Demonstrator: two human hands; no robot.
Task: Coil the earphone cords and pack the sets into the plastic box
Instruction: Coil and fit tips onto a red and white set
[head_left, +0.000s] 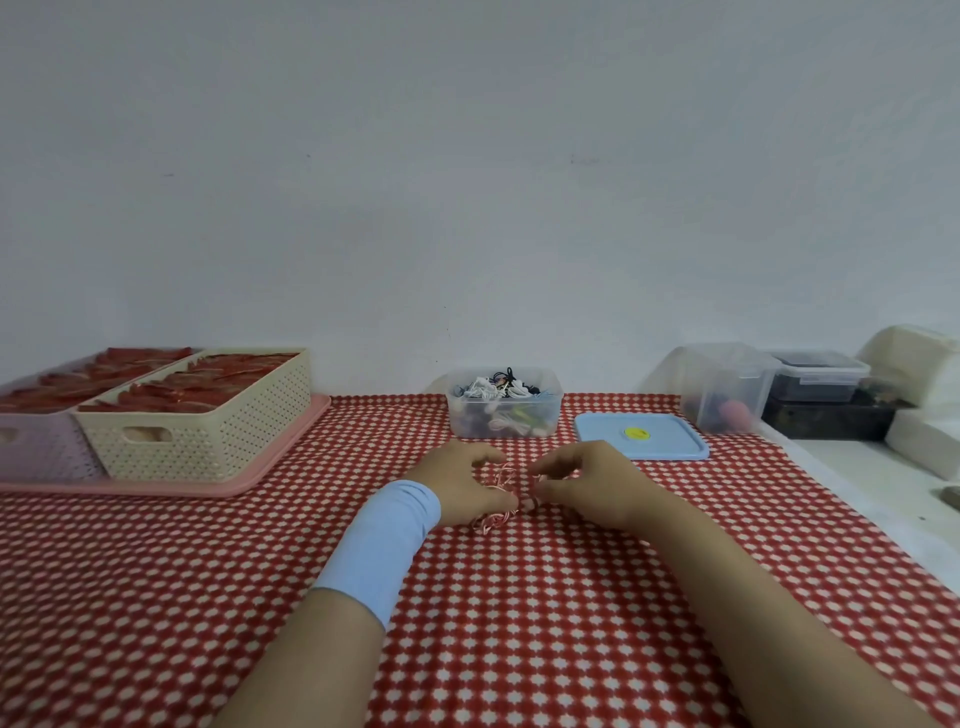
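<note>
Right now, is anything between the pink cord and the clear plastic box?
Nothing visible. Only red checkered cloth separates the thin pink earphone cord from the open clear plastic box; the flat blue lid lies to its right.

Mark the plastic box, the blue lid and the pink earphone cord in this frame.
plastic box (506, 399): head view, front rim.
blue lid (667, 442): head view, bare top surface, right of centre.
pink earphone cord (503, 474): head view, upper loops of the tangle.
</note>
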